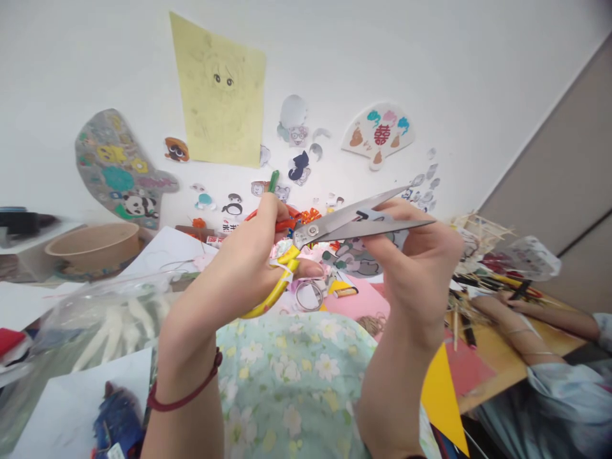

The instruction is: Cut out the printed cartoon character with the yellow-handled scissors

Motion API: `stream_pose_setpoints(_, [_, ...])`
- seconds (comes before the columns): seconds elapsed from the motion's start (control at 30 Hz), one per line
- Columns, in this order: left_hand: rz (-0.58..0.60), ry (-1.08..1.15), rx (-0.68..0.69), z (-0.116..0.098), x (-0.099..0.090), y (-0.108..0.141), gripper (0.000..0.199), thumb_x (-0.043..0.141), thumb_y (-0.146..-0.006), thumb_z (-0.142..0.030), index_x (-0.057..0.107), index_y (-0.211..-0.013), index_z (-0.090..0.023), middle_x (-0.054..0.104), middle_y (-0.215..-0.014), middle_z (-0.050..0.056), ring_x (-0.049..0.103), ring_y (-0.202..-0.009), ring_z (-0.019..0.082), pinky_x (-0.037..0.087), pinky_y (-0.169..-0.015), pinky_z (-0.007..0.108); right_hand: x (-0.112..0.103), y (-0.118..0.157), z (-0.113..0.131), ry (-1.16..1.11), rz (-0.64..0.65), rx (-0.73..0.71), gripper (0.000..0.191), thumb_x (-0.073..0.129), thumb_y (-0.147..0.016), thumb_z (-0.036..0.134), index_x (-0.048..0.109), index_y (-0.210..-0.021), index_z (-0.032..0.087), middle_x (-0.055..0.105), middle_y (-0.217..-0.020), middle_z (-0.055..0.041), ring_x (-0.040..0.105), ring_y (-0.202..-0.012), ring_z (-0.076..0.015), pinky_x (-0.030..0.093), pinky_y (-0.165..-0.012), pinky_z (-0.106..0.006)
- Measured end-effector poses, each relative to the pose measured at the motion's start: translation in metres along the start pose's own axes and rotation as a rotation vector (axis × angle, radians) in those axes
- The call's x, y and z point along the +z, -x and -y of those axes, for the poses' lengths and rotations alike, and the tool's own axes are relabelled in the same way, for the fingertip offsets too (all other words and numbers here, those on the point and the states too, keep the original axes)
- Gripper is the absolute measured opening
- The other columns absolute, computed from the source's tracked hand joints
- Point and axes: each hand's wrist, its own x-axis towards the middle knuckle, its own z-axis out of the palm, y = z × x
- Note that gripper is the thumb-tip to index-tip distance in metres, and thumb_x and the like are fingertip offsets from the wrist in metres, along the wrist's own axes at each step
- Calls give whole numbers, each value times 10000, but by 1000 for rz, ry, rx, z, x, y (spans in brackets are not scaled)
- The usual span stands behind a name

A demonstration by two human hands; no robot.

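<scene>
Long steel scissors with yellow and red handles [313, 231]: centre of the frame, blades [348, 214] parted; probably stiff, fairly light, slick along the metal; best held by the handles.
Left hand [246, 255]: centre-left, wrapped round the handles.
Right hand [415, 255]: centre-right, apparently pinching a small pale-and-black piece [366, 215]; likely light, its stiffness unclear.

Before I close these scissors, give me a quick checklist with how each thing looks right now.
1. Scissors in the left hand: ok, held by the handles.
2. Blades apart: ok, open.
3. Right hand clear of the blades: not ok, fingers are right beside them.
4. Small piece firmly held: cannot tell, mostly hidden.
5. Other person's hands clear: ok, off to the right.
</scene>
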Motion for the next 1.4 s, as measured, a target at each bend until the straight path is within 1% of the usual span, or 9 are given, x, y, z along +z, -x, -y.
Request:
stream_pose_setpoints(0.17, [-4,-17,9,-1,1,0,503,747,-768,-534,446,-1051,-247,659,-1128,85,638,-962,260,480,-764,375,1,1,0,-72,42,22,159,707,-765,97,699,-729,251,717,-795,10,714,-846,-200,566,-757,-364])
stream_pose_setpoints(0.3, [7,-11,29,-1,1,0,494,743,-792,-520,442,-1065,-237,658,-1154,90,629,-981,248,479,-804,372,1,1,0,-34,46,19,141,727,-759,115,702,-718,247,726,-787,7,715,-836,-196,574,-724,-350])
stream_pose_setpoints(0.47, [12,-32,35,0,2,0,492,742,-795,-505,425,-1064,-242,647,-1177,97,625,-978,252,479,-805,381,1,0,2,-48,43,1,160,722,-752,85,711,-730,243,733,-796,8,719,-848,-194,585,-728,-343])
stream_pose_setpoints(0.67, [20,-33,10,-2,3,0,521,732,-789,-570,409,-1040,-246,639,-1135,82,612,-949,251,475,-785,381,3,0,4,-95,46,3,237,705,-742,14,735,-748,249,739,-806,11,729,-877,-199,586,-775,-354])
stream_pose_setpoints(0.8, [7,-21,16,-2,3,0,509,742,-789,-545,420,-1046,-247,646,-1136,85,622,-962,256,476,-803,383,4,1,5,-79,38,6,222,706,-745,31,734,-749,251,735,-799,13,726,-875,-199,590,-771,-358])
stream_pose_setpoints(0.93, [8,0,12,0,4,1,566,732,-771,-622,424,-1070,-252,638,-1151,93,631,-995,279,480,-836,408,5,1,5,-58,24,14,202,706,-744,43,731,-750,244,741,-812,4,726,-884,-208,590,-768,-366])
stream_pose_setpoints(1.0, [5,6,15,0,4,1,570,727,-772,-628,419,-1069,-251,632,-1142,93,629,-986,279,480,-833,410,5,2,5,-75,21,0,219,701,-740,25,739,-759,240,741,-810,4,725,-872,-203,585,-762,-362])
stream_pose_setpoints(1.2, [12,-56,26,-5,4,2,488,702,-826,-528,404,-1092,-248,624,-1131,78,609,-954,245,459,-790,372,5,1,0,-87,-1,-73,244,697,-738,1,766,-787,229,758,-828,8,726,-852,-191,586,-756,-350])
stream_pose_setpoints(1.4, [10,-60,7,-8,5,1,565,684,-811,-635,400,-1093,-236,611,-1140,86,619,-922,227,466,-750,354,6,1,-2,-100,-21,-131,277,696,-744,-16,779,-821,236,783,-872,13,733,-826,-172,595,-748,-331])
